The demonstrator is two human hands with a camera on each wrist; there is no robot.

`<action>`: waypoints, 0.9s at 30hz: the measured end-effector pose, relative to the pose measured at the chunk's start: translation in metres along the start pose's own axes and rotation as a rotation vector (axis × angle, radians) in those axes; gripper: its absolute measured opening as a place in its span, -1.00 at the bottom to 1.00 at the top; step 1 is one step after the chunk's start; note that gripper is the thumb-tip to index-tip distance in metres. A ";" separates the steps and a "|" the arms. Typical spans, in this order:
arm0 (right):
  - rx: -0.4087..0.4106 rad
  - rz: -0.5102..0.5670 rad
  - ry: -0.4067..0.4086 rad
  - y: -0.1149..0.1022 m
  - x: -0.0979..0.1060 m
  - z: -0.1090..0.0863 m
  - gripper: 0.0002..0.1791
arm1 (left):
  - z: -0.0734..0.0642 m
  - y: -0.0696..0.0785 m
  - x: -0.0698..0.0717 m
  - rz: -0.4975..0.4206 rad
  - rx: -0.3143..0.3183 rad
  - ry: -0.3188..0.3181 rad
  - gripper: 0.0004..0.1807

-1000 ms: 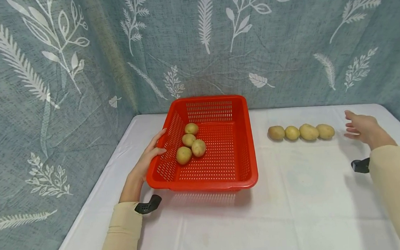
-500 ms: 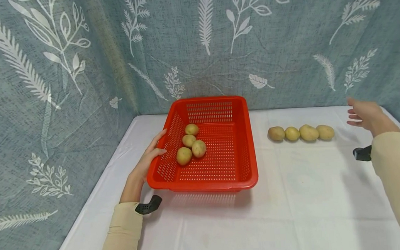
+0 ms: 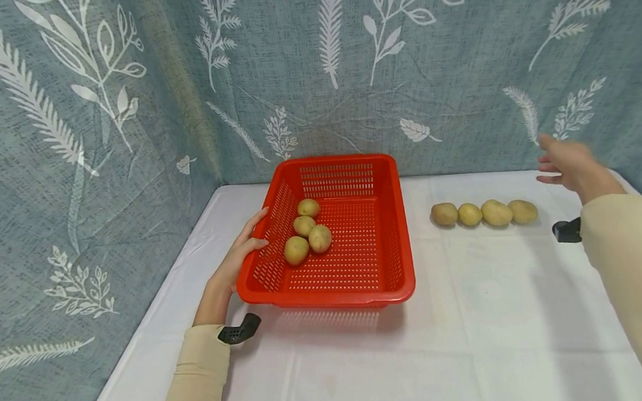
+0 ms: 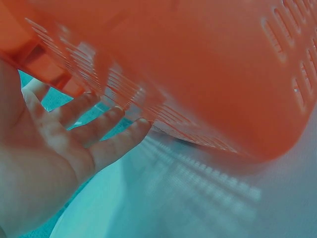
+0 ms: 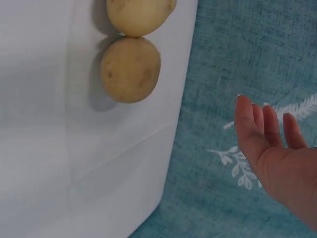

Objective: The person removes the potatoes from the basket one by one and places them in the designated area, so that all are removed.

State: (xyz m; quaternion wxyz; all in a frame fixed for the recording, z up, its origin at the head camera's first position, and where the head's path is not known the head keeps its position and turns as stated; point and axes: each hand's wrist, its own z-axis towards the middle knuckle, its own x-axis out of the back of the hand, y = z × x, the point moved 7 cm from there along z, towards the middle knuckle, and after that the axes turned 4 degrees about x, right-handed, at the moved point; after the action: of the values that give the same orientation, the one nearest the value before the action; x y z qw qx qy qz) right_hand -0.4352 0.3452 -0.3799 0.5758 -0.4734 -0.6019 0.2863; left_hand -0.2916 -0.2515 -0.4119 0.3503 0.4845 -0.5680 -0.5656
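A red plastic basket (image 3: pixel 333 298) with slotted walls stands on the white-covered table, several potatoes (image 3: pixel 307 226) inside near its left wall. At that wall my left hand (image 3: pixel 234 256) holds the rim, thumb over it; in the left wrist view its other fingers reach the outer slotted side (image 4: pixel 198 89). To the right of the basket, several loose potatoes (image 3: pixel 496 212) lie in a touching row. Above the table's far right, my right hand (image 3: pixel 570 162) hovers with loosely bent fingers and nothing in it. Two of the row's potatoes (image 5: pixel 131 69) appear in the right wrist view, apart from that hand.
A blue-green curtain (image 3: pixel 445 61) with white leaf prints hangs behind the table and along its left side. White cloth (image 3: pixel 476 339) covers the table. Its far right edge (image 5: pixel 173 144) passes between the potatoes and my hand in the right wrist view.
My right hand has risen from beside the potato row, first swinging a little right and then back left. My left hand, the basket and the potatoes stay in place.
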 end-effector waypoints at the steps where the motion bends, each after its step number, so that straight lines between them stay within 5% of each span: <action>1: 0.001 0.005 -0.004 -0.006 -0.003 -0.004 0.03 | 0.000 0.000 0.000 0.001 -0.001 0.000 -0.25; 9: 0.071 0.005 -0.072 -0.069 -0.036 -0.063 -0.12 | 0.000 0.000 0.000 -0.009 0.003 -0.004 -0.25; 27: 0.127 0.077 -0.239 -0.106 -0.094 -0.062 -0.11 | 0.000 0.001 0.000 -0.004 -0.011 -0.009 -0.25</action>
State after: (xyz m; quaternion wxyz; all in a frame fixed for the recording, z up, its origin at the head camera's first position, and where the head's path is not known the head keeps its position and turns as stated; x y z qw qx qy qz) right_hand -0.4115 0.2067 -0.3150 0.5174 -0.4213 -0.6282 0.4003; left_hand -0.2921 -0.2518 -0.4112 0.3493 0.4813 -0.5656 -0.5713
